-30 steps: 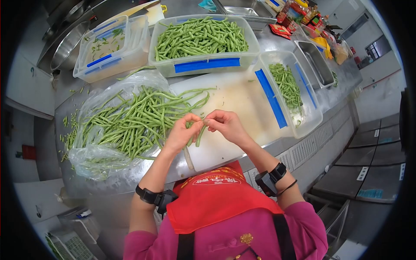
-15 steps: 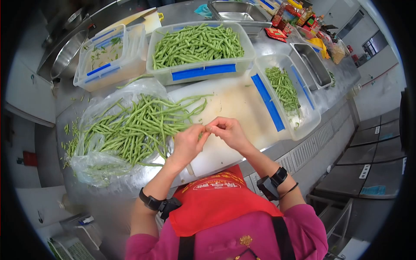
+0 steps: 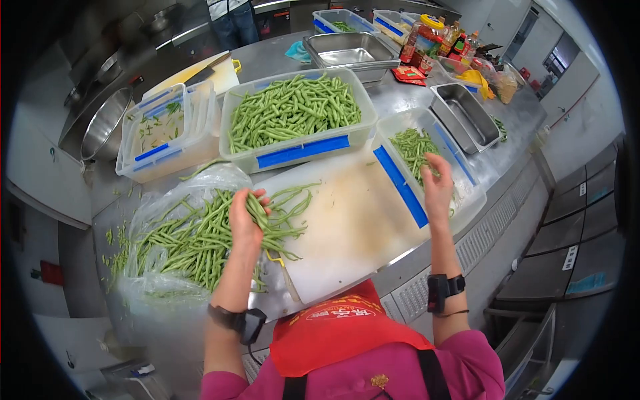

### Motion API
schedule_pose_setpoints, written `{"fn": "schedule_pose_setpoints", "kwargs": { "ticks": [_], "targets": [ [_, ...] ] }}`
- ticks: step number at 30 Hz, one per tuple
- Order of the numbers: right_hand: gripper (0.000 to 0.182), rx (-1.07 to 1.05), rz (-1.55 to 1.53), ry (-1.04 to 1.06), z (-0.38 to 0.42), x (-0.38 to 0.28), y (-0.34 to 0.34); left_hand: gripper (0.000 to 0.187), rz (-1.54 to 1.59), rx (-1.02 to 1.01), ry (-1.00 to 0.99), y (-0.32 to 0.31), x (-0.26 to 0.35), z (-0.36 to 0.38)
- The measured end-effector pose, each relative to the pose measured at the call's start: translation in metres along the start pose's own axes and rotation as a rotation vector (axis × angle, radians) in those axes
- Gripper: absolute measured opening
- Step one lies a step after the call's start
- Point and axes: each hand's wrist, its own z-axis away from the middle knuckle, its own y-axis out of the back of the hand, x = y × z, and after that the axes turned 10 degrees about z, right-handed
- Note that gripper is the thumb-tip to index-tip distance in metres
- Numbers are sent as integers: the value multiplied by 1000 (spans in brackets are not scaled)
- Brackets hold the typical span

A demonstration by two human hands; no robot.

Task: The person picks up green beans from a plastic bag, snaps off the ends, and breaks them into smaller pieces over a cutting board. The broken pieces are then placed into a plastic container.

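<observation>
My left hand (image 3: 245, 221) is in the pile of long green beans (image 3: 200, 243), its fingers curled round some of them. The pile spills from a clear plastic bag (image 3: 150, 277) onto the white cutting board (image 3: 347, 227). Over the right-hand clear bin (image 3: 472, 200), my right hand (image 3: 437, 187) has its fingers apart and nothing visible in them. Short bean pieces (image 3: 412, 143) lie in that bin below the fingertips. A yellow-handled knife (image 3: 285, 273) lies at the board's left edge, partly under the beans.
A large bin (image 3: 300, 155) heaped with cut beans stands behind the board. Stacked clear bins (image 3: 167, 167) are at left, steel pans (image 3: 467, 120) at right and back. Bottles and jars (image 3: 427, 40) stand far right. Another person (image 3: 235, 25) is across the table.
My hands, together over the board before, are now apart. The left has moved left into the bean pile; the right has moved over the right-hand bin and opened. The view has shifted upward.
</observation>
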Motion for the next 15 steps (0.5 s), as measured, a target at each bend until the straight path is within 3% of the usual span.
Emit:
{"fn": "schedule_pose_setpoints", "kwargs": {
  "ticks": [4, 6, 8, 11, 14, 15],
  "targets": [
    [28, -13, 80, -100, 6, 21, 31, 20, 55, -57, 23, -32, 13, -73],
    [27, -92, -7, -144, 19, 34, 35, 23, 46, -141, -49, -79, 10, -97],
    [25, -116, -31, -175, 28, 41, 37, 30, 169, -289, 62, -125, 7, -117],
    [22, -119, -35, -189, 27, 43, 47, 48, 168, -281, 48, -188, -6, -134],
    [20, -75, -24, -188, 20, 45, 71, 49, -361, -180, -118, -197, -25, -171],
    [20, -66, -34, -191, 19, 52, 81, 59, -693, -261, -152, -184, -30, -194]
  ]
}}
